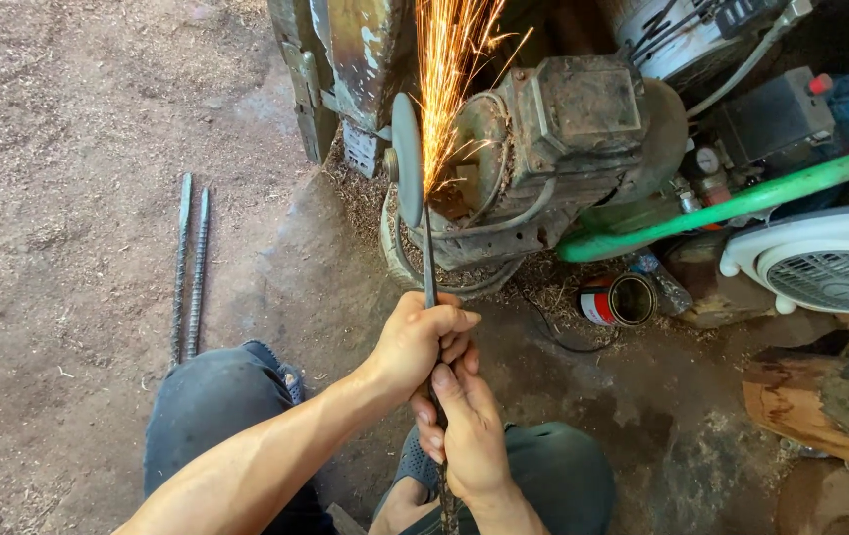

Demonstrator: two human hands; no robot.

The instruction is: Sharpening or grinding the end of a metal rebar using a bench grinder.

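Both hands grip one ribbed steel rod [428, 260], its tip pressed to the grinding wheel [406, 160], throwing sparks [444, 69] upward. The left hand [415, 340] wraps it higher, fingers curled tight; the right hand [469, 436] clasps it lower, fingers apparently closed around it. Two more rods [190, 267] lie on the dirt floor [68, 149], well left.

Bare forearms without sleeves, left hand [415, 342] and right hand [469, 436] ungloved, dark grey-blue trousers [212, 406], dark perforated rubber sandals [415, 464]
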